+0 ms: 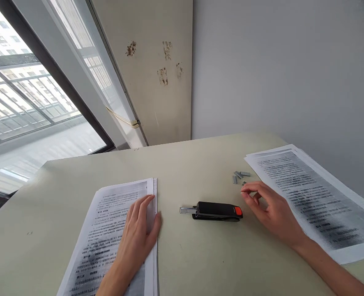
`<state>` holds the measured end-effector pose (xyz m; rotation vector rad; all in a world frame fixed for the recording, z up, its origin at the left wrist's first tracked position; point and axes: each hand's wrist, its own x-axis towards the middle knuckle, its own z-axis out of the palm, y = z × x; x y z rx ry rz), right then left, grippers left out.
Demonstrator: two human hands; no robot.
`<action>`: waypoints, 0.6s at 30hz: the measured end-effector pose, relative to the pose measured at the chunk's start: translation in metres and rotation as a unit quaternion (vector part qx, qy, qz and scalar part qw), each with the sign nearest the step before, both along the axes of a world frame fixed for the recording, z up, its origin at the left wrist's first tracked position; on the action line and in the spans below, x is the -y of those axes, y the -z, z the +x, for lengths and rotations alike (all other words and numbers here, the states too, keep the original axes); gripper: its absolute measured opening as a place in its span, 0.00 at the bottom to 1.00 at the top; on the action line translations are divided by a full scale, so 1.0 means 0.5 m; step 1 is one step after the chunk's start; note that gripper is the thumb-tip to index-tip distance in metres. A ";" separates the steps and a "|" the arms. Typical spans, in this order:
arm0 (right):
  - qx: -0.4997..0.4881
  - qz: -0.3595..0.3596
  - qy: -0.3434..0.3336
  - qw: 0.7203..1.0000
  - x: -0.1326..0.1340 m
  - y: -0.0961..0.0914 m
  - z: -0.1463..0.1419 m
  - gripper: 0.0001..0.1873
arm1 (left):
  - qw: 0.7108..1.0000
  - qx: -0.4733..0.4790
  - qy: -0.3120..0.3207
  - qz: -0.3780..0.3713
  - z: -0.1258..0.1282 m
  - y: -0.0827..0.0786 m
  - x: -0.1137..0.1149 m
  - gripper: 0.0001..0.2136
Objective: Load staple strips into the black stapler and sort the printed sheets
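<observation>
My left hand (137, 234) lies flat with its fingers stretched over a stack of printed sheets (108, 218), near the stack's right edge. Right of it, a black stapler (217, 210) with an orange-red patch rests on the table, its metal staple tray (187, 210) sticking out at the left end. Just beyond the stapler's right end is my right hand (271, 209), thumb and index fingertips pinched together. Whether something small sits between them is hidden. Several grey staple strips (238, 174) lie just beyond those fingertips, one partly covered by the hand.
A second pile of printed sheets (314, 197) lies on the right, partly under my right forearm. The pale table (188, 164) reaches back to a grey wall (262, 74) and a stained panel (157, 94). A window (31, 90) is at the left.
</observation>
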<state>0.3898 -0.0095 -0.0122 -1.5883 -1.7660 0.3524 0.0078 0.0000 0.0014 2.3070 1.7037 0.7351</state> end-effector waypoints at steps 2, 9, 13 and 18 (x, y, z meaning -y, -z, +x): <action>-0.023 -0.063 -0.046 0.997 0.009 -0.007 -0.014 0.15 | 1.000 -0.001 -0.002 -0.002 0.000 -0.001 -0.001 0.20; -0.014 -0.125 -0.077 0.989 0.005 -0.004 -0.017 0.18 | 1.000 -0.018 0.004 0.000 -0.004 0.007 -0.005 0.21; -0.017 -0.126 -0.083 0.988 0.004 -0.006 -0.018 0.18 | 1.000 -0.019 0.010 0.008 -0.003 0.008 -0.007 0.20; -0.012 -0.118 -0.090 0.989 -0.001 -0.003 -0.016 0.18 | 1.000 -0.010 0.011 0.013 -0.004 0.008 -0.007 0.20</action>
